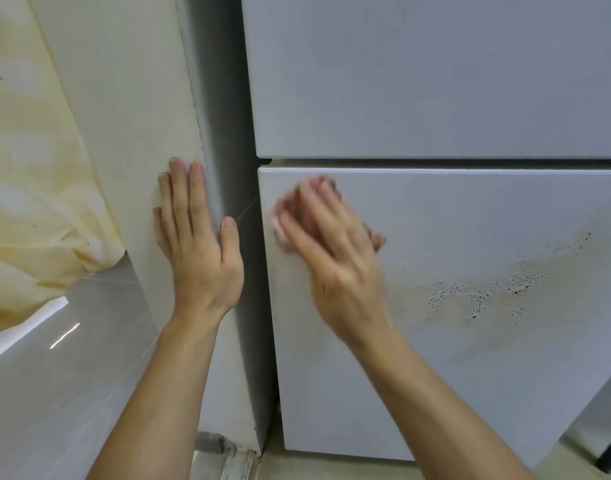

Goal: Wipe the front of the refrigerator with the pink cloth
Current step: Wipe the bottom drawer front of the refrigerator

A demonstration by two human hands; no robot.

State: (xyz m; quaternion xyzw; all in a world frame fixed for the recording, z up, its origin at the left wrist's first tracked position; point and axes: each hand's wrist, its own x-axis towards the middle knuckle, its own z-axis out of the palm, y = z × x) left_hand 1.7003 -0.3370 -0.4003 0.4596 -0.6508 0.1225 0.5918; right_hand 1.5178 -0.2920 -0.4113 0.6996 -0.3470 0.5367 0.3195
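- The big white refrigerator [435, 81] fills most of the view. It has a top door and a bottom door [470, 375], with a thin dark gap between them.
- A cream wall [124, 98] stands just left of the refrigerator. A yellow curtain [27, 168] hangs further left of it.
- A brownish stain [487, 292] with tiny dark spots sits on the bottom door, toward its right side.
- The left hand [200, 244] is open and flat, fingers together, pressed on the wall beside the refrigerator. It holds nothing.
- The right hand [332, 247] is spread flat on the bottom door, near its top left corner. It looks blurry.
- The pink cloth [286, 220] is squashed under the right hand's fingers, against the bottom door. Only bits of it peek out, left of the stain.
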